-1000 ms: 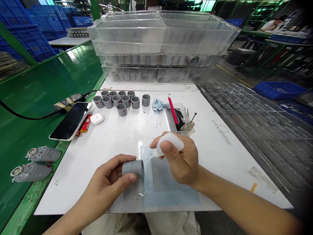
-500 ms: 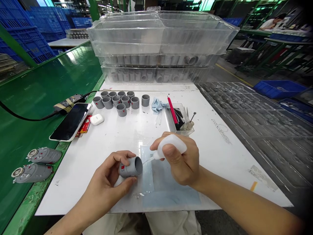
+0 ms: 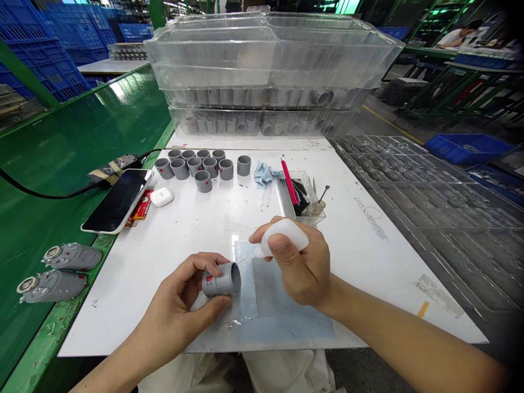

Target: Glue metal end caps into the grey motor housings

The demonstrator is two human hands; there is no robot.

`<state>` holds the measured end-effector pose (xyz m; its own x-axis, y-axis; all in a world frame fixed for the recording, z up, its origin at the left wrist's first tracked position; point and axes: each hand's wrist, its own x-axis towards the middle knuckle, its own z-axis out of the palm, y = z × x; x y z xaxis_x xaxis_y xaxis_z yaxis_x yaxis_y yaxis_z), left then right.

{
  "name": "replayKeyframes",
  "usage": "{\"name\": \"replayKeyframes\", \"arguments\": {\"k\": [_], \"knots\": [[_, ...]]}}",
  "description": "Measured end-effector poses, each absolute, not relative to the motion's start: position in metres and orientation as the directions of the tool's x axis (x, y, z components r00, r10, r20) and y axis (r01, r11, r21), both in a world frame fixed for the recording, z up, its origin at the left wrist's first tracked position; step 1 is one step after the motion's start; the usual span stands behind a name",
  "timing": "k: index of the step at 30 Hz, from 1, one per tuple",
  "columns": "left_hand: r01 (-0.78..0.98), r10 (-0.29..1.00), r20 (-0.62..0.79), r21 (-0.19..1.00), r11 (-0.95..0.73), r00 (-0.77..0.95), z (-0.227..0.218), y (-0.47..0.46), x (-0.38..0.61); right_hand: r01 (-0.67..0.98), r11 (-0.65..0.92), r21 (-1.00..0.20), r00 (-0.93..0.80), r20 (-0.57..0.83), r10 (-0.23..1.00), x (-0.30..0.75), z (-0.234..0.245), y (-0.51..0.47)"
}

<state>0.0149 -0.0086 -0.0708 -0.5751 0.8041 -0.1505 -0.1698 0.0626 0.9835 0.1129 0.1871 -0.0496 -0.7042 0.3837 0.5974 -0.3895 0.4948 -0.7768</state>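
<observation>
The left hand (image 3: pixel 180 305) curls its fingers (image 3: pixel 208 261) around a short gray plastic tube (image 3: pixel 221 280), smooth and round. The right hand (image 3: pixel 298 267) grips a soft white plastic bottle (image 3: pixel 284 237) — its thin tip (image 3: pixel 257 251) just beside the tube's open end.

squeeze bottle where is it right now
In the head view, the white squeeze bottle is in the right hand, its nozzle near the open end of the grey plastic pipe fitting held in the left hand.

A short gray plastic sleeve (image 3: pixel 221 279) with a red mark is turned on its side at lower center, open end facing right; a white squeeze bottle (image 3: pixel 284 238) tilts nozzle-down just beside its rim.
</observation>
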Motion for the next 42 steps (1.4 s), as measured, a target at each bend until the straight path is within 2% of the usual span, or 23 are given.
{"name": "replayKeyframes", "arguments": {"k": [12,19,25,29,32,38,42], "knots": [[-0.140,0.835,-0.145,0.987,0.082,-0.531,-0.073,-0.011,0.012,-0.298,0.514,-0.805,-0.749,0.531,0.397,0.113,-0.052,0.188],[-0.153,0.845,-0.155,0.984,0.088,-0.512,-0.073,-0.013,0.012,-0.320,0.499,-0.806,-0.765,0.530,0.366,0.113,-0.049,0.187],[-0.147,0.838,-0.147,0.986,0.081,-0.525,-0.071,-0.012,0.012,-0.312,0.359,-0.880,-0.815,0.442,0.374,0.115,-0.049,0.187],[-0.138,0.814,-0.165,0.985,0.105,-0.557,-0.071,-0.012,0.014,-0.277,0.210,-0.938,-0.814,0.345,0.467,0.117,-0.045,0.188],[-0.163,0.797,-0.199,0.978,0.128,-0.570,-0.073,-0.012,0.014,-0.280,0.165,-0.946,-0.780,0.324,0.536,0.117,-0.041,0.190],[0.016,0.791,-0.015,0.999,0.030,-0.611,-0.073,-0.012,0.007,-0.305,0.218,-0.927,-0.757,0.375,0.535,0.115,-0.043,0.191],[-0.003,0.792,-0.040,0.999,0.048,-0.609,-0.071,-0.010,0.005,-0.347,0.302,-0.888,-0.752,0.456,0.476,0.115,-0.050,0.192]]}}
